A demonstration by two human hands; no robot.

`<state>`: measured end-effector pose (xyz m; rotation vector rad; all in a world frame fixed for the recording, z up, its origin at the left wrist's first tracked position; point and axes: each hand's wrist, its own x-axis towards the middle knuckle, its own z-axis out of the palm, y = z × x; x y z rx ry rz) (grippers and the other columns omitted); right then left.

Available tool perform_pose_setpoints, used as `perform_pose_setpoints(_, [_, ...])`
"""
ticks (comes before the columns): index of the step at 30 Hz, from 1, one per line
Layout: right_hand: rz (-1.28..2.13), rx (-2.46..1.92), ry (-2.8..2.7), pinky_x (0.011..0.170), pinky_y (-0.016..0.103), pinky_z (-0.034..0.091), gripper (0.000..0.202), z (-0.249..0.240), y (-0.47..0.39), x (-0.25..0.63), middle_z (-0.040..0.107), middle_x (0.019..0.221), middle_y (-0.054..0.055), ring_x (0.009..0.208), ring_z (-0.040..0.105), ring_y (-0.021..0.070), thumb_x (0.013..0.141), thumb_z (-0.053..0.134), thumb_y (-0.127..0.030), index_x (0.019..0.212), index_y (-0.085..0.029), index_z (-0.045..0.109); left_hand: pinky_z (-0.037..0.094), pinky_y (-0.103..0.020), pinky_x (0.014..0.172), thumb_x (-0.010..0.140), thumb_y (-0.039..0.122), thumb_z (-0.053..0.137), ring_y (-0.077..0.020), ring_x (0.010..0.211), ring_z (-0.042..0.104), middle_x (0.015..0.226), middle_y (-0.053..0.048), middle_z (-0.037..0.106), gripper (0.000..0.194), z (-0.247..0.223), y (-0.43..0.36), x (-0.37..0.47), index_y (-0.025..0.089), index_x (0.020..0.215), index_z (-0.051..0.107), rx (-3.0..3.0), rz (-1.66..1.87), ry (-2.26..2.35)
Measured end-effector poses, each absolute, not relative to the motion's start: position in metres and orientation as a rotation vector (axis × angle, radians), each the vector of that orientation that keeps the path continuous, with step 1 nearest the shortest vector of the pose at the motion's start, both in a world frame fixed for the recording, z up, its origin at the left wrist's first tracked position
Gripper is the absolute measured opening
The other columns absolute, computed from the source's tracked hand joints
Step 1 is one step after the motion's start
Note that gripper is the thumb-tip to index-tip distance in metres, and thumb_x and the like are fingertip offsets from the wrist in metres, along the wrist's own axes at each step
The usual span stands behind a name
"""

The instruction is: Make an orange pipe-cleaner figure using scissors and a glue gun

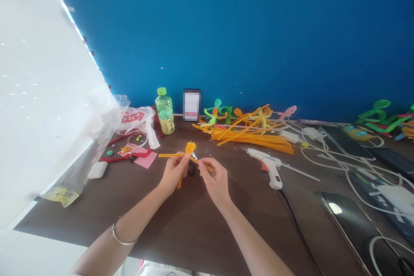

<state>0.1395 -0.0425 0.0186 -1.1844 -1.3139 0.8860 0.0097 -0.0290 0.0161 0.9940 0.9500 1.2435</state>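
Between my two hands is an orange pipe-cleaner figure [190,148] with a coiled, rounded top and strands sticking out to the left, to the right and downward. My left hand [174,174] is closed, pinching the figure just below its coil. On the other side, my right hand [214,177] is closed too, its fingertips pressed together at the strand that points right. A small whitish, shiny piece shows between the coil and my right fingertips; its kind is unclear. Something dark under the fingers is mostly hidden.
Orange pipe cleaners [255,138] lie bundled behind, beside several finished coloured figures [215,114]. A white glue gun [270,166] lies right, near cables and a dark phone [352,228]. A green-capped bottle [164,112], plastic bags [137,120] and a white case [98,170] are left.
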Motion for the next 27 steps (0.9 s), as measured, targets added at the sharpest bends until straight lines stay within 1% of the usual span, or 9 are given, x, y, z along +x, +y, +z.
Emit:
perform_pose_setpoints(9, [0.876, -1.15, -1.314, 0.055, 0.026, 0.049, 0.019, 0.0161, -0.0425, 0.1399, 0.064, 0.074, 0.005, 0.063, 0.06, 0.0157, 0.076, 0.057, -0.034, 0.079, -0.017, 0.061, 0.015, -0.016, 0.038, 0.074, 0.051, 0.053, -0.0009, 0.037, 0.015, 0.044, 0.01, 0.019, 0.042, 0.0152, -0.0283, 0.0092, 0.015, 0.056, 0.039, 0.969, 1.208, 0.952])
perform_pose_setpoints(15, [0.861, -1.152, -1.325, 0.055, 0.026, 0.049, 0.018, 0.0168, -0.0427, 0.1397, 0.064, 0.072, 0.005, 0.062, 0.06, 0.016, 0.076, 0.056, -0.034, 0.077, -0.017, 0.061, 0.016, -0.015, 0.037, 0.071, 0.051, 0.057, -0.0005, 0.037, 0.017, 0.044, 0.009, 0.024, 0.041, 0.0164, -0.0293, 0.0098, 0.016, 0.059, 0.039, 0.941, 1.231, 0.95])
perform_pose_setpoints(19, [0.845, -1.161, -1.325, 0.056, 0.026, 0.048, 0.018, 0.0177, -0.043, 0.1395, 0.064, 0.072, 0.004, 0.063, 0.06, 0.0161, 0.076, 0.057, -0.034, 0.077, -0.017, 0.061, 0.017, -0.015, 0.037, 0.073, 0.056, 0.051, -0.0011, 0.037, 0.017, 0.044, 0.009, 0.022, 0.044, 0.0129, -0.0291, 0.0098, 0.015, 0.059, 0.04, 0.962, 1.218, 0.901])
perform_pose_setpoints(22, [0.846, -1.167, -1.325, 0.056, 0.026, 0.048, 0.018, 0.018, -0.0433, 0.1396, 0.065, 0.073, 0.005, 0.063, 0.06, 0.016, 0.076, 0.057, -0.033, 0.078, -0.017, 0.061, 0.016, -0.016, 0.037, 0.075, 0.057, 0.047, -0.0013, 0.038, 0.017, 0.044, 0.009, 0.023, 0.046, 0.0112, -0.0289, 0.0097, 0.015, 0.059, 0.04, 0.976, 1.195, 0.885])
perform_pose_setpoints(24, [0.839, -1.162, -1.334, 0.056, 0.026, 0.048, 0.018, 0.018, -0.0435, 0.1396, 0.065, 0.073, 0.005, 0.063, 0.06, 0.0159, 0.076, 0.056, -0.033, 0.078, -0.017, 0.061, 0.016, -0.016, 0.037, 0.075, 0.057, 0.048, -0.001, 0.037, 0.017, 0.045, 0.008, 0.026, 0.045, 0.0119, -0.0291, 0.0099, 0.015, 0.059, 0.04, 0.962, 1.199, 0.901])
perform_pose_setpoints(27, [0.816, -1.148, -1.35, 0.057, 0.026, 0.048, 0.018, 0.0177, -0.0437, 0.1397, 0.065, 0.072, 0.004, 0.063, 0.06, 0.0158, 0.076, 0.056, -0.033, 0.077, -0.017, 0.062, 0.015, -0.015, 0.036, 0.073, 0.055, 0.051, -0.0008, 0.036, 0.017, 0.044, 0.009, 0.025, 0.044, 0.0139, -0.0296, 0.0104, 0.016, 0.058, 0.039, 0.931, 1.209, 0.944])
